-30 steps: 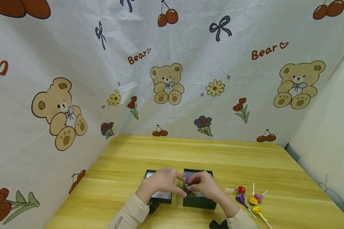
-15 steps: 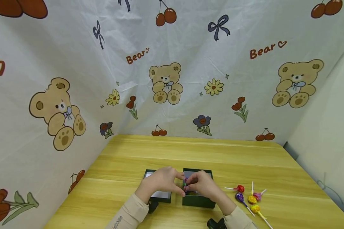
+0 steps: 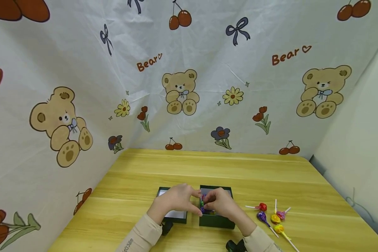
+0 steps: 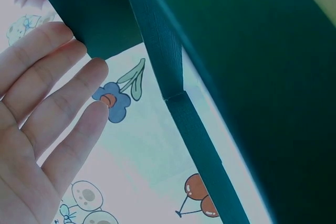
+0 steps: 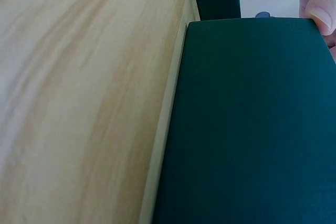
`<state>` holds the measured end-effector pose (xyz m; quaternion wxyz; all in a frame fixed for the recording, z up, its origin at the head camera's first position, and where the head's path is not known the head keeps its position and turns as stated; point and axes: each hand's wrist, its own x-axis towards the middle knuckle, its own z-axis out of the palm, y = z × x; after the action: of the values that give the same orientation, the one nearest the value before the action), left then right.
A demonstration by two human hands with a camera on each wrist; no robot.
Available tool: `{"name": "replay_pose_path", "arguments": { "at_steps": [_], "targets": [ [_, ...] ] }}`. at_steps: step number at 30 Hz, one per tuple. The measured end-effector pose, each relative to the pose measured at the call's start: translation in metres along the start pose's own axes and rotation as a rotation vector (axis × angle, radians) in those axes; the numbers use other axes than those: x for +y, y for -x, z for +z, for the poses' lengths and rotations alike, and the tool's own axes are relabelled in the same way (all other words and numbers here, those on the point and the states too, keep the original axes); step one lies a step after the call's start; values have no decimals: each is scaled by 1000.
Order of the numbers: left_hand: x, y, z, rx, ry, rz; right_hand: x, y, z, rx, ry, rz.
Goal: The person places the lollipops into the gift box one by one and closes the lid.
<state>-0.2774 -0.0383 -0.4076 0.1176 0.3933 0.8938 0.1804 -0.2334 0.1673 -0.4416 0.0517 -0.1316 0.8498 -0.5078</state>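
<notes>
An open dark green box [image 3: 216,221] stands on the table, holding bright wrapped lollipops [image 3: 203,202] along its left inside wall. My right hand [image 3: 222,203] reaches in over the front wall, thumb and forefinger pinching one of them; its stick is hidden. In the right wrist view the thumb [image 5: 321,18] shows at the box's top edge. My left hand [image 3: 180,199] is at the box's left side, thumb and forefinger spread toward the lollipops. The left wrist view shows its other fingers [image 4: 68,93] straight, near the green box wall [image 4: 94,14].
Beneath my left hand lies the white-lined green lid [image 3: 176,220]. Right of the box are a red lollipop [image 3: 263,207], a purple one [image 3: 261,216], a pink one [image 3: 281,215] and yellow ones [image 3: 275,218]. A bear-print cloth [image 3: 201,119] hangs behind the table.
My right fingertips shift slightly at the box's left inside wall, and more purple wrapper shows below them. The left hand holds its place; the head view drifts a little.
</notes>
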Motion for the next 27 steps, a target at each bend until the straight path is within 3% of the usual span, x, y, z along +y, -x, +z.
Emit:
{"name": "replay_pose_path", "arguments": {
  "at_steps": [11,18,27],
  "targets": [
    [-1,0,1,6,12,8,-5,5,-9,53,58,-43],
    [0,-1,2,3,35,-4,-11,18,-35,96,39,5],
    [-1,-1,3,18,-5,5,9,39,-73,177,87,77]
  ]
}}
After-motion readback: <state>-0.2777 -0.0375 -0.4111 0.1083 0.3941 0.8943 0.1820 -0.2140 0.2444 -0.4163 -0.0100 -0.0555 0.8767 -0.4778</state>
